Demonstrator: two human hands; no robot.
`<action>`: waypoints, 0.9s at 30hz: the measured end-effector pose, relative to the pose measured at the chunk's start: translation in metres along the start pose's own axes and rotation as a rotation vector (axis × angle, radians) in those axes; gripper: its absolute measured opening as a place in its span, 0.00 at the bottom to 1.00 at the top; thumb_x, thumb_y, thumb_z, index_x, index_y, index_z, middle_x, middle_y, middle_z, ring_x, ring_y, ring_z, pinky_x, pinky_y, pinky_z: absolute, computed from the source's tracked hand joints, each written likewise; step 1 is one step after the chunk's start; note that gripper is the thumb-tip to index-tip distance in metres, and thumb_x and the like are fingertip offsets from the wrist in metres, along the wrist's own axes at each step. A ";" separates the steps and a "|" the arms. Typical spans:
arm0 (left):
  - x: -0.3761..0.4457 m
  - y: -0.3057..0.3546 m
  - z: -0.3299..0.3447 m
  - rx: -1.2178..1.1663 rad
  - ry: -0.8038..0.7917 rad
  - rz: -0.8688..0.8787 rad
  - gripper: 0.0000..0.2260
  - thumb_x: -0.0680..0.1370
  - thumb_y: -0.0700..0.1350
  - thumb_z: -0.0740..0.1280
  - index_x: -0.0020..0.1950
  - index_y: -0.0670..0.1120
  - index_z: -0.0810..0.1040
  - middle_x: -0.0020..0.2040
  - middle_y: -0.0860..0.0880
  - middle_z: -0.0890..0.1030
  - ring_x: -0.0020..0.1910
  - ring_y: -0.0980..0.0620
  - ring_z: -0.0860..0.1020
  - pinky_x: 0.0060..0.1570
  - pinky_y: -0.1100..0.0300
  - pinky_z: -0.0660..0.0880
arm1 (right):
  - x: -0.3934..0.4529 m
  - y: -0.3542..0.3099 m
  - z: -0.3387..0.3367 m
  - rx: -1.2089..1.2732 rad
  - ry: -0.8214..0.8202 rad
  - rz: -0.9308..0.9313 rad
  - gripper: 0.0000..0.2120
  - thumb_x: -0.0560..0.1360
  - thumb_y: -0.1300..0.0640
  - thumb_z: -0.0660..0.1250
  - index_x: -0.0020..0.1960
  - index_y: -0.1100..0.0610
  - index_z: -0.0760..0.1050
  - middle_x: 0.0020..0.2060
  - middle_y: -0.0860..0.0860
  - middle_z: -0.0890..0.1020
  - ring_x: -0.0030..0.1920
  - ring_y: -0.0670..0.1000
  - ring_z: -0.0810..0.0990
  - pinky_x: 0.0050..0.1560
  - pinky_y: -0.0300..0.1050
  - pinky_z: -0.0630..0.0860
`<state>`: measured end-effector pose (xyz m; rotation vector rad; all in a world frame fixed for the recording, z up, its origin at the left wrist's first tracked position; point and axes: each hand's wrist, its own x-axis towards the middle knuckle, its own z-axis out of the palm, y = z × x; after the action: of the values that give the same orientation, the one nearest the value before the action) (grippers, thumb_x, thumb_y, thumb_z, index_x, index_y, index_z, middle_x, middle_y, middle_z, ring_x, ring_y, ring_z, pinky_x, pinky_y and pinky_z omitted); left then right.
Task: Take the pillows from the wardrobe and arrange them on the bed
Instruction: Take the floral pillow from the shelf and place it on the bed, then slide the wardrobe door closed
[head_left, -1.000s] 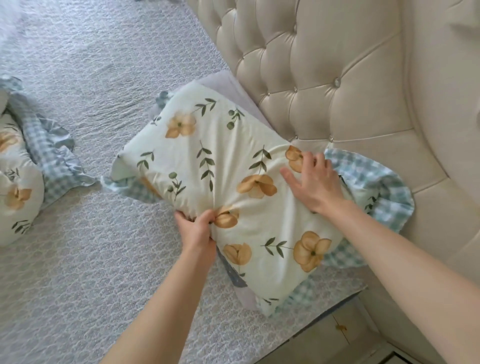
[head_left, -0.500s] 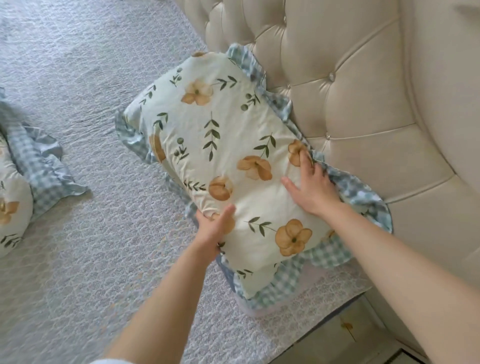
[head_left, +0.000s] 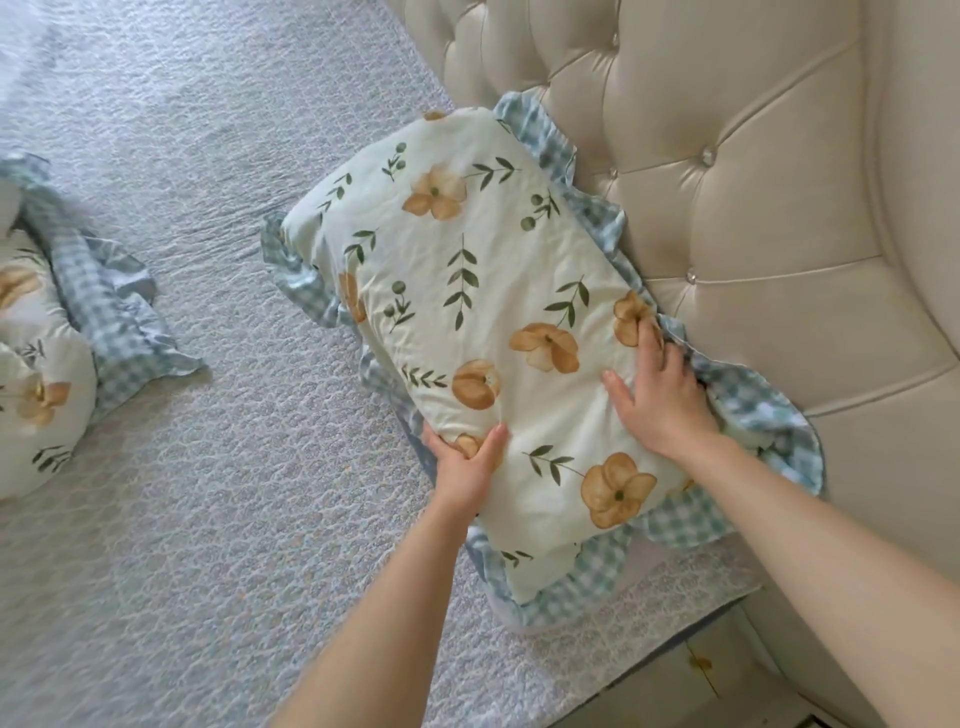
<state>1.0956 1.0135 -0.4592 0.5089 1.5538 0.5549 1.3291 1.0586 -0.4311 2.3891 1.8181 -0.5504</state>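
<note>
A floral pillow (head_left: 483, 291) with a blue checked frill leans against the cream tufted headboard (head_left: 727, 182) on the grey quilted bed (head_left: 208, 519). My left hand (head_left: 462, 462) grips the pillow's near long edge, thumb on top. My right hand (head_left: 660, 395) lies flat on the pillow's right end, fingers spread toward the frill. A second matching pillow (head_left: 36, 374) lies at the left edge of the view, partly cut off.
The bed's right edge (head_left: 675, 634) runs diagonally at the lower right, with pale floor (head_left: 696, 675) beyond it. The headboard curves round into a side wing (head_left: 914, 260) on the right. Bare bedspread lies between the two pillows.
The pillow has been turned and pushed up against the headboard, its checked frill now showing along the far side. Both hands stayed on it, the left shifting its grip on the near edge.
</note>
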 end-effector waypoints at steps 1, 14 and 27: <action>-0.003 0.000 -0.001 0.002 -0.014 0.001 0.53 0.72 0.56 0.74 0.78 0.53 0.34 0.77 0.47 0.59 0.73 0.43 0.65 0.72 0.47 0.64 | 0.000 0.000 -0.001 0.008 -0.006 0.003 0.38 0.77 0.36 0.51 0.77 0.52 0.39 0.74 0.66 0.56 0.71 0.68 0.59 0.67 0.64 0.62; -0.089 -0.024 -0.047 0.015 0.016 0.048 0.33 0.79 0.39 0.66 0.80 0.51 0.54 0.71 0.47 0.72 0.67 0.46 0.74 0.65 0.42 0.73 | -0.076 -0.063 -0.016 0.068 -0.058 -0.195 0.33 0.80 0.47 0.53 0.78 0.60 0.45 0.78 0.58 0.50 0.77 0.57 0.47 0.76 0.53 0.47; -0.221 -0.094 -0.118 0.045 0.366 0.177 0.09 0.80 0.40 0.62 0.51 0.51 0.80 0.43 0.55 0.86 0.40 0.59 0.84 0.41 0.63 0.75 | -0.229 -0.135 -0.010 0.287 -0.249 -0.681 0.23 0.79 0.55 0.60 0.73 0.61 0.62 0.66 0.56 0.73 0.66 0.53 0.69 0.67 0.48 0.66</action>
<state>0.9913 0.7968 -0.3412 0.6072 1.8830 0.7827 1.1515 0.8910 -0.3256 1.6614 2.5391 -1.1715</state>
